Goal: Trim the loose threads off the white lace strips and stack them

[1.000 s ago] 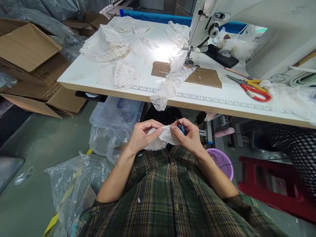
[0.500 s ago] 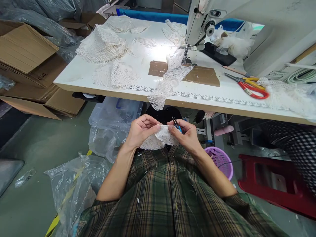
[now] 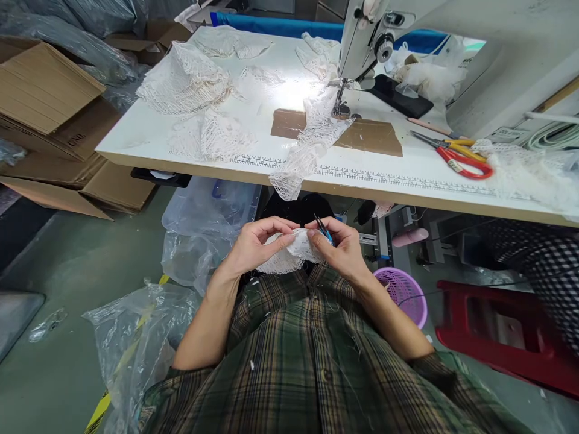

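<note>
White lace piece (image 3: 281, 258): sitting between your two hands, in front of your plaid shirt (image 3: 275, 355). It is showing open netting, crumpling, with a denser folded patch beside your right thumb. Its long axis is running sideways, hand to hand, the looser end drooping below your left fingers. Your left hand (image 3: 259, 246) is pinching one side; your right hand (image 3: 342, 248) is pinching the other while also gripping a blue-and-black pronged tool (image 3: 324, 229), its dark tips pointing forward and slightly left. Beyond your hands, a lace strip (image 3: 302, 158) is hanging over the table (image 3: 217, 173) edge.
</note>
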Demonstrator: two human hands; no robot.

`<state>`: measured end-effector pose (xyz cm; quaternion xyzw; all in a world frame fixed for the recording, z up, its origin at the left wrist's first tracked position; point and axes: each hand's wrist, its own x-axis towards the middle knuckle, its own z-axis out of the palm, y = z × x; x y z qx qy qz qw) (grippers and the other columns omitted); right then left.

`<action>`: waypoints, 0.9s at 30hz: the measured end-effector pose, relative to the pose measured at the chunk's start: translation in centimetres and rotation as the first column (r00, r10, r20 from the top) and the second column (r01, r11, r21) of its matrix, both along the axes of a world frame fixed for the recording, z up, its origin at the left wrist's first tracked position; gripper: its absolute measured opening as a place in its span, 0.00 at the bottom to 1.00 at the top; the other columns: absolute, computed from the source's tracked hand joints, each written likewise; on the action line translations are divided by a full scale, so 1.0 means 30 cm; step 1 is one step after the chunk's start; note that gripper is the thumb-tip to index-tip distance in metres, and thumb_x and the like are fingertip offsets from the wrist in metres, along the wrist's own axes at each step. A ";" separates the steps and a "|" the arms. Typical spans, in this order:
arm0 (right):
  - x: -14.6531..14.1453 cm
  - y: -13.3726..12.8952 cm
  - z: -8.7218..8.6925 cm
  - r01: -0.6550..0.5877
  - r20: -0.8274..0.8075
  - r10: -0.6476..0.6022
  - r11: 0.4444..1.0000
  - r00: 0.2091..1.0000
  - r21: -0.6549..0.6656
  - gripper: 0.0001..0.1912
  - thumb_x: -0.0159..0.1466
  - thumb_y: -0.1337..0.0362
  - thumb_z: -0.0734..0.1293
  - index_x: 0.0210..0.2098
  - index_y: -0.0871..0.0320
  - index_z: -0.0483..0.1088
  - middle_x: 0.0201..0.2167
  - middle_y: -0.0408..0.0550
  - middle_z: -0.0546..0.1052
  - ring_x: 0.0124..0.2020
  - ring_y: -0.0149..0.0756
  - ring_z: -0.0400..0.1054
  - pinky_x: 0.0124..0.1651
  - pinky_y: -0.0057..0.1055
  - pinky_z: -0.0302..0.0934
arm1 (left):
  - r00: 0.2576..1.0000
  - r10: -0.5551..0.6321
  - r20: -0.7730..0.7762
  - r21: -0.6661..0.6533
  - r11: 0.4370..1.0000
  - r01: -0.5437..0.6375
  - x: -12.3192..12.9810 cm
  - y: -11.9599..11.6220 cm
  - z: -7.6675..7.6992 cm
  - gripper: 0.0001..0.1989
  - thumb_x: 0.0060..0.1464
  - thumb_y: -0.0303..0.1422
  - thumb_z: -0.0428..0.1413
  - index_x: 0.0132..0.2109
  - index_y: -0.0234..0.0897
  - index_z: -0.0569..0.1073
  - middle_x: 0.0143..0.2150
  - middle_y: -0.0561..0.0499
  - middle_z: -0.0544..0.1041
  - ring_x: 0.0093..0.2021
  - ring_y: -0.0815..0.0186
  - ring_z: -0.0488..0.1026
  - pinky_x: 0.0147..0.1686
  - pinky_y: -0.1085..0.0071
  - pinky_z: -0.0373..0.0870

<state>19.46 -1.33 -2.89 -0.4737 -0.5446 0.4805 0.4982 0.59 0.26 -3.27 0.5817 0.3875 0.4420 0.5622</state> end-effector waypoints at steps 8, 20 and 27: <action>-0.007 -0.015 0.009 -0.001 0.077 -0.009 0.992 0.997 0.129 0.06 0.60 0.61 0.69 0.32 0.57 0.75 0.28 0.44 0.79 0.29 0.32 0.70 0.33 0.29 0.65 | 0.997 0.065 0.051 0.040 0.997 -0.067 -0.004 -0.001 0.016 0.05 0.48 0.31 0.67 0.31 0.35 0.79 0.33 0.50 0.79 0.38 0.64 0.76 0.53 0.61 0.72; -0.017 0.006 -0.058 -0.004 -0.033 0.000 0.993 0.999 -0.118 0.17 0.56 0.54 0.72 0.40 0.58 0.77 0.37 0.49 0.81 0.35 0.37 0.73 0.35 0.31 0.66 | 0.918 0.281 -0.280 0.359 0.918 -0.171 -0.002 0.002 0.006 0.18 0.53 0.32 0.63 0.51 0.37 0.71 0.35 0.51 0.81 0.36 0.66 0.78 0.45 0.67 0.72; -0.013 0.016 -0.114 -0.071 0.072 0.077 0.994 0.994 -0.081 0.13 0.61 0.53 0.69 0.35 0.58 0.73 0.29 0.44 0.76 0.30 0.32 0.67 0.33 0.28 0.62 | 0.911 0.218 -0.351 0.358 0.930 -0.085 -0.021 0.001 -0.036 0.19 0.57 0.32 0.59 0.55 0.36 0.68 0.36 0.51 0.79 0.36 0.67 0.76 0.40 0.70 0.71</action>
